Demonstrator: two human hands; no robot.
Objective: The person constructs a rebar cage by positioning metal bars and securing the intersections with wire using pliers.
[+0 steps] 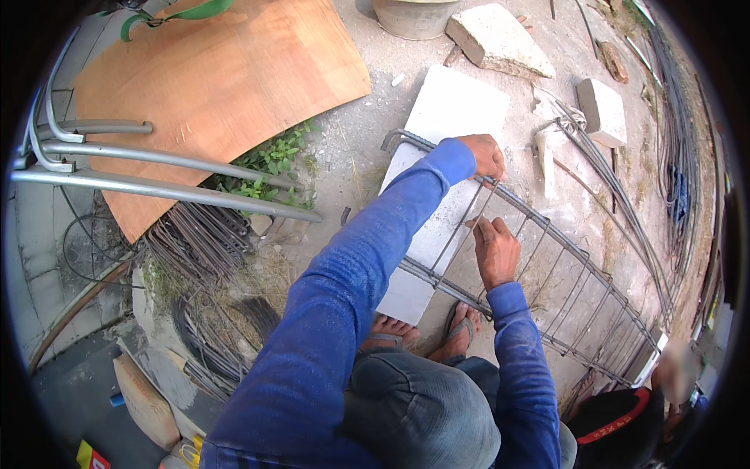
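Note:
A steel rebar cage, long rods joined by thin rectangular stirrups, runs from the middle toward the lower right. Its near-left end rests across a white block. My left hand is closed at the cage's far rod, by a stirrup corner; its fingertips are partly hidden. Just nearer to me, my right hand pinches what looks like a thin tie wire, which slants up toward the left hand. My sandalled feet stand beside the block, under the cage.
At the left lie a curved plywood sheet, grey metal tubes and a bundle of bent rods. Concrete chunks and a bucket are at the back. Loose rods line the right. Another person sits by the cage's far-right end.

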